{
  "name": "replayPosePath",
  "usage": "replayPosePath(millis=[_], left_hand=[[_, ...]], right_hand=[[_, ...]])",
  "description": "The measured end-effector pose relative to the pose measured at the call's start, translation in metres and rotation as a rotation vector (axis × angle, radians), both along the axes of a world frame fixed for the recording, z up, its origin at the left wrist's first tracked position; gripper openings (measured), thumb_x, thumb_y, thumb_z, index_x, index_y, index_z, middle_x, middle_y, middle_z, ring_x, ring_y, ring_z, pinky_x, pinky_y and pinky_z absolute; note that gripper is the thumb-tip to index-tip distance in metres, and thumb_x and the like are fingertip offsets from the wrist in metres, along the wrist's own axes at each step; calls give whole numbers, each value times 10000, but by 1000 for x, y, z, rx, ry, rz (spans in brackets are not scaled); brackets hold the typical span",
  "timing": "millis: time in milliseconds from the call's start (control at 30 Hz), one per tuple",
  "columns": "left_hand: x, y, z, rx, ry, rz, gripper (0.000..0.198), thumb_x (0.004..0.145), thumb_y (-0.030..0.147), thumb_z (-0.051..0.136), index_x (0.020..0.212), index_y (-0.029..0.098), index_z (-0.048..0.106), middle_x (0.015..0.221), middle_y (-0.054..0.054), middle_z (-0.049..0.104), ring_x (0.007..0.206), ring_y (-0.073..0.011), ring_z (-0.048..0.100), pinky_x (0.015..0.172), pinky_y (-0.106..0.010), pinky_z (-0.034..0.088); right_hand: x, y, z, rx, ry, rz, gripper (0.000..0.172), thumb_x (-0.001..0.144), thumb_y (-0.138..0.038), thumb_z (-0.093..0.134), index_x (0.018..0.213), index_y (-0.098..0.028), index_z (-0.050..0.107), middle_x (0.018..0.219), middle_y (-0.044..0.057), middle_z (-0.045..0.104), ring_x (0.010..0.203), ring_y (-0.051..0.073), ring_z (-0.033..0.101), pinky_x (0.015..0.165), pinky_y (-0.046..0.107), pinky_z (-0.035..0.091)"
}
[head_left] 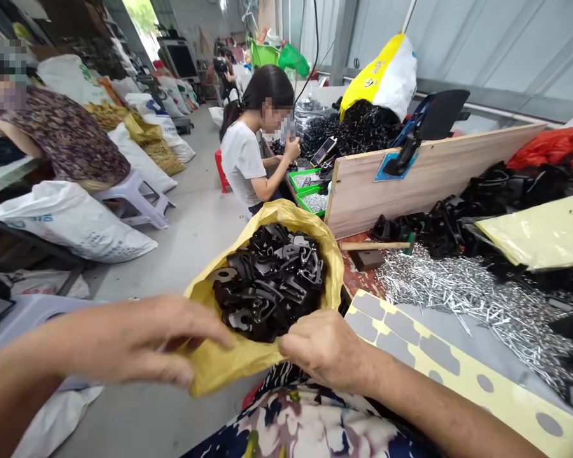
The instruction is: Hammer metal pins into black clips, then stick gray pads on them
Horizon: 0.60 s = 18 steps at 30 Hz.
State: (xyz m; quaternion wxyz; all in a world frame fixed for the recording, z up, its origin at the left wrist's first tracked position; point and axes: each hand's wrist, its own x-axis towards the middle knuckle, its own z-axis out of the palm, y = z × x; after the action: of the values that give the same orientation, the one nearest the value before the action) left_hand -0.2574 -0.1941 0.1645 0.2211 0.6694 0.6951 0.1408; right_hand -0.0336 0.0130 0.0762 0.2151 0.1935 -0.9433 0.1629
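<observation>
A yellow woven sack (334,270) stands open in front of me, filled with black metal parts (272,280). My right hand (322,346) is closed on the sack's near rim, at its right side. At the near left rim, my left hand (148,340) has its fingers apart, with the thumb separate from the fingers and the fingertips over the sack's folded edge; it grips nothing. Some of the parts in the sack have grey metal surfaces. Below the sack is patterned cloth (310,423) over my lap.
On the right, a workbench holds a hammer (375,246), a heap of silver pins (458,292) and a yellow sheet (410,337). A wooden board (363,197) stands behind. One person (241,159) sits ahead, another (71,133) at left beside white sacks (76,219).
</observation>
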Motion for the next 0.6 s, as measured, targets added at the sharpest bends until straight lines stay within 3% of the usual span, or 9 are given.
replayPosePath(millis=[67,100,200,267,300,367,433,533,600], left_hand=[[12,40,-1,-20,-57,-91,359,1023,442,512,1304,306,691,1142,-32,750,955,-204,693,883,-285,522],[20,63,-11,30,10,-69,391,1031,428,492,1350,279,662,1188,-63,730,1026,-227,682,936,-326,514],[48,118,-65,77,278,-246,466,925,389,641,1365,237,654,1311,-145,668,1203,-333,609,1035,-485,459],[55,127,-99,62,433,-286,517,853,413,728,1354,305,657,1414,-147,621,1295,-402,537,1042,-580,420],[52,124,-108,55,478,-265,626,808,419,778,1406,340,611,1448,-139,602,1292,-408,535,1009,-568,439],[30,109,-111,48,520,-165,772,756,461,831,1467,350,550,1365,-133,657,1203,-375,591,905,-456,494],[-4,96,-102,45,569,-12,692,816,504,774,1453,319,574,1304,-126,682,1091,-340,645,823,-370,504],[-43,97,-95,-57,638,183,587,932,586,580,1346,178,662,986,-117,742,899,-311,695,756,-343,513],[-40,104,-100,-18,634,235,595,975,555,494,1372,135,633,1108,-180,735,905,-321,698,788,-400,528]], right_hand=[[4,-3,1,71,27,16,232,973,-116,497,766,-197,562,647,-35,540,600,131,427,571,324,226],[6,-4,1,101,51,22,214,975,-123,523,782,-196,579,655,-34,549,619,137,439,590,327,240],[13,-9,3,140,114,-13,207,982,-129,560,792,-196,607,686,-23,565,686,152,457,692,331,312],[21,-10,5,151,111,-53,226,986,-126,564,774,-194,606,731,-11,584,737,157,471,791,346,356],[27,-10,5,162,96,-71,232,990,-128,564,770,-193,604,754,-6,592,758,158,478,827,352,366],[40,-9,6,191,68,-105,257,1005,-149,555,756,-195,597,778,1,599,788,161,492,853,351,378],[57,-5,5,220,27,-139,248,1031,-188,529,801,-202,623,828,13,627,836,170,516,848,346,389],[89,4,-3,195,-39,-259,173,1045,-208,506,1071,-228,676,1027,45,691,973,184,557,864,339,414],[117,13,-14,142,-91,-398,239,1030,-198,527,1232,-242,646,1151,73,696,1071,195,569,903,348,430]])
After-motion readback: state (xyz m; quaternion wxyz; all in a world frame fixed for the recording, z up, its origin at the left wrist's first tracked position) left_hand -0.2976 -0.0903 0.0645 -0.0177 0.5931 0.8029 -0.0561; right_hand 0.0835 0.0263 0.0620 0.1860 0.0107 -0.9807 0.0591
